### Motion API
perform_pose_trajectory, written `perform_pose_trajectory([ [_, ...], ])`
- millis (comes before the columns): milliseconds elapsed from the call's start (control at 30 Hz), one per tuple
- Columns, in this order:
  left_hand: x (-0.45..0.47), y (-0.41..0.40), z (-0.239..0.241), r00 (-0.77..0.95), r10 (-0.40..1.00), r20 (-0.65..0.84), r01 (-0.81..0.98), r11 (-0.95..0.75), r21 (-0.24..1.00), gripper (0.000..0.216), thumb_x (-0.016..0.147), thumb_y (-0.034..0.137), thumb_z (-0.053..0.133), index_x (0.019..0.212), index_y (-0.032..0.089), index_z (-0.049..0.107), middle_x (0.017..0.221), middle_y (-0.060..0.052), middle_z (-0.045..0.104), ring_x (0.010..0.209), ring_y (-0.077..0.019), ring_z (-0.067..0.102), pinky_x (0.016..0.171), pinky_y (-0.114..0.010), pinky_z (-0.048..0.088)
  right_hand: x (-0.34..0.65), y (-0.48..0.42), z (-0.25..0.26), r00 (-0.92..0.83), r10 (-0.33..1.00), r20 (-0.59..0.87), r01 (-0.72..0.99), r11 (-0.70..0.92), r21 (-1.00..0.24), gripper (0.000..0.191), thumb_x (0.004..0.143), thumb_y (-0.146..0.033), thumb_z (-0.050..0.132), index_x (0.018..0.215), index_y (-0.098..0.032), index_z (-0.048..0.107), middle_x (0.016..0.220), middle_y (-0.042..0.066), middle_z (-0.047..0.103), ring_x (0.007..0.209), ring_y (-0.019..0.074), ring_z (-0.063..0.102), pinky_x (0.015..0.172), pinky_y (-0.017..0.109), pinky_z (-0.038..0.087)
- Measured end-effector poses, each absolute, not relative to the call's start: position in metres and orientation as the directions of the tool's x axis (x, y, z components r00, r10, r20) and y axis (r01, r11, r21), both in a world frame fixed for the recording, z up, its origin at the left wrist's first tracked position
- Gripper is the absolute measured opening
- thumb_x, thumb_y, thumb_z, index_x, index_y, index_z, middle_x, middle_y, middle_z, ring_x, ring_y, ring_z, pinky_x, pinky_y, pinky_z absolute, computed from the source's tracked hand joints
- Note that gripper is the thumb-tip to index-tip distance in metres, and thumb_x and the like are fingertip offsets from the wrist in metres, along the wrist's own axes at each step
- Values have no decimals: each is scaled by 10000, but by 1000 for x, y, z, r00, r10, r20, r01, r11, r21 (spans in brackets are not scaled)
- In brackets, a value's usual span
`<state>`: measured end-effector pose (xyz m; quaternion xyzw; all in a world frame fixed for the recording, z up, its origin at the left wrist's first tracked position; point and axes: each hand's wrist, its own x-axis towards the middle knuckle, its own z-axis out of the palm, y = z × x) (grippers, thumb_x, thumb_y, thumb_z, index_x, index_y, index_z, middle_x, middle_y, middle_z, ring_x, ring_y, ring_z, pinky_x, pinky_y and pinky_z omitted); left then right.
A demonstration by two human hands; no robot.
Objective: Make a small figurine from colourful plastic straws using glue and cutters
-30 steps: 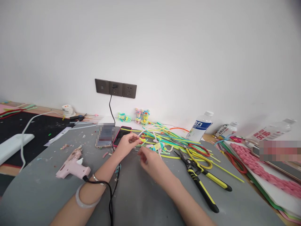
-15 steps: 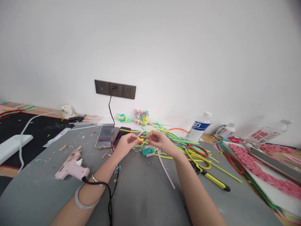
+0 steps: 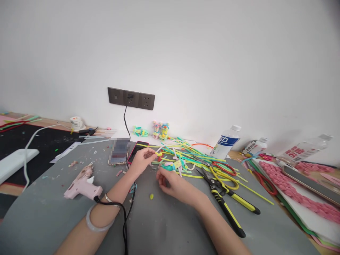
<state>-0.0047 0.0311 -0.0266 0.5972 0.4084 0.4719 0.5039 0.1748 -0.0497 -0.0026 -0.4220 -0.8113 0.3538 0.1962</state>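
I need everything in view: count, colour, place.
Small piece: one, yellow, centre
Fuzzy figure: one, teal, yellow, centre
Small figures: three, multicoloured, back
Fuzzy stems: many, yellow, green, centre
Oval bit: one, lime, front centre
Pliers: one, black, yellow, right
Scissors: count unclear, yellow, red handles, right
Glue gun: one, pink, left
Phones: at least two, dark, back left
Bottles: three, clear, back right
Outlet plates: three, dark, wall
Braid: count unclear, pink, far right
Tub: one, white, back left
Cables: count unclear, black, white, left
Block: one, white, left
Mats: two, grey centre, black left
Bracelets: two, pale, lower left
Left hand: one, centre, pinching small piece
Right hand: one, beside fuzzy figure
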Motion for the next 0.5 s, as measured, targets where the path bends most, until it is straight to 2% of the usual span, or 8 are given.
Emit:
perform_pose_trajectory([
  [167,-5,32,-26,202,966,161,3,-165,986,280,669,391,748,792,157,658,729,-46,686,665,-176,624,586,-275,486,167,-63,7,-548,836,34,594,417,-688,118,887,-95,549,926,-201,578,905,8,605,758,138,554,693,245,422],
  [267,-6,32,-26,189,967,173,-3,-175,985,270,665,378,759,790,158,664,731,-45,692,661,-170,623,620,-284,492,156,-75,8,-618,786,-1,555,435,-709,96,857,-165,674,924,-204,617,928,-3,596,736,120,564,682,221,426],
  [367,-6,32,-25,190,965,179,1,-183,983,275,666,384,768,792,161,666,734,-46,696,661,-172,624,617,-286,491,144,-86,2,-656,753,-51,571,450,-686,186,787,-111,730,918,-196,630,939,-9,589,697,101,553,635,197,408],
  [500,-7,31,-25,195,963,184,11,-190,982,275,676,391,765,791,161,666,733,-43,698,684,-181,643,645,-293,506,134,-92,-7,-637,769,-54,610,461,-644,158,802,-21,633,825,-177,627,880,-2,600,704,103,540,642,191,397],
])
